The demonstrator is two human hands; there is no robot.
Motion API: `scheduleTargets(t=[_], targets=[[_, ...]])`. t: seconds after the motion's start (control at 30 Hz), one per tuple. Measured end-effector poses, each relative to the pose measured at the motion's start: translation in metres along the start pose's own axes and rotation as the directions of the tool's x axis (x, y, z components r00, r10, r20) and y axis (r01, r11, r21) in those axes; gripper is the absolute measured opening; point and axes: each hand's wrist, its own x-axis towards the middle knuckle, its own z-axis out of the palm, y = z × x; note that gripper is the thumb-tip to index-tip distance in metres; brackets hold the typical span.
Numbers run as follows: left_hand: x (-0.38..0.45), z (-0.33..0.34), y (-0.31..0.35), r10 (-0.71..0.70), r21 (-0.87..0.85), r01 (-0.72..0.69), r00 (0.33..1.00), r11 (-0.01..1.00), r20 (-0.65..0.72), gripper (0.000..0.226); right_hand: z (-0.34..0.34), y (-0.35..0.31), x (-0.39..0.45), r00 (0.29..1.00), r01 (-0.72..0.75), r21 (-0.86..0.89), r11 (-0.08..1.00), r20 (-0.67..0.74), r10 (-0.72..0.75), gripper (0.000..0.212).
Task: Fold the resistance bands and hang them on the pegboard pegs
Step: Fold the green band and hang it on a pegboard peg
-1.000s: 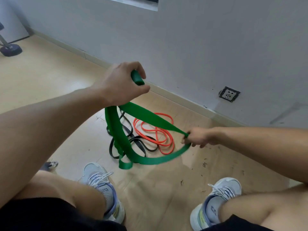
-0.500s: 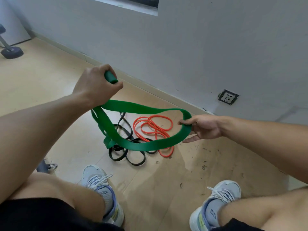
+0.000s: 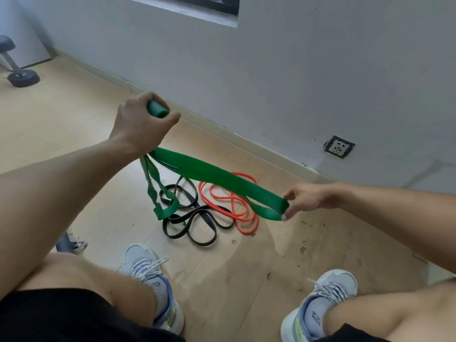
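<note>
A wide green resistance band (image 3: 217, 175) stretches in the air between both hands. My left hand (image 3: 140, 122) is fisted around its gathered upper folds, with a green end sticking out above the thumb. My right hand (image 3: 308, 198) pinches the band's far loop between thumb and fingers, lower and to the right. A shorter loop of the green band dangles below my left hand. On the floor under the band lie a thin orange band (image 3: 222, 201) and a black band (image 3: 195, 225), both loosely coiled. No pegs are in view.
A grey wall with a baseboard runs diagonally behind; a wall socket (image 3: 339, 146) sits low on it. A dark-framed board edge (image 3: 197, 6) shows at the top. My two sneakers (image 3: 153, 275) flank the bare wooden floor. A bench foot (image 3: 23, 79) stands far left.
My left hand has moved right and the right hand lower, pulling the green band from a wide open loop into a flatter doubled strip. My right hand went from an open palm to a pinch.
</note>
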Motion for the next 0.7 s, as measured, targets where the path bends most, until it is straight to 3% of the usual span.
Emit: scheduleTargets(t=[0.07, 0.13, 0.27, 0.33, 0.43, 0.53, 0.7], targets=[[-0.003, 0.0, 0.01, 0.007, -0.127, -0.007, 1.0, 0.992, 0.005, 0.035, 0.003, 0.0, -0.001, 0.997, -0.059, -0.148, 0.987, -0.067, 0.05, 0.038], [-0.008, 0.001, 0.024, 0.008, -0.259, -0.004, 1.0, 0.966, 0.017, 0.039, 0.007, -0.002, -0.003, 0.997, -0.076, -0.161, 0.984, -0.035, 0.071, 0.045], [-0.02, 0.003, 0.056, 0.076, -0.398, -0.041, 0.994, 0.917, 0.074, 0.036, 0.014, -0.008, -0.004, 0.996, -0.077, -0.265, 0.961, 0.02, 0.085, 0.056], [-0.025, 0.004, 0.069, 0.124, -0.422, -0.067, 0.986, 0.904, 0.111, 0.035, 0.016, -0.017, -0.003, 1.0, -0.019, -0.289, 0.957, 0.009, 0.023, 0.059], [-0.032, 0.007, 0.08, 0.171, -0.45, -0.081, 0.972, 0.889, 0.164, 0.036, 0.014, -0.045, -0.011, 0.989, 0.134, -0.1, 0.986, -0.056, -0.14, 0.07], [-0.034, 0.006, 0.085, 0.192, -0.488, -0.08, 0.964, 0.869, 0.183, 0.036, 0.008, -0.081, -0.03, 0.94, 0.33, 0.108, 0.938, -0.127, -0.316, 0.08], [-0.037, 0.004, 0.087, 0.259, -0.531, -0.09, 0.933, 0.843, 0.252, 0.046, 0.008, -0.119, -0.053, 0.865, 0.494, 0.228, 0.839, -0.228, -0.447, 0.086]])
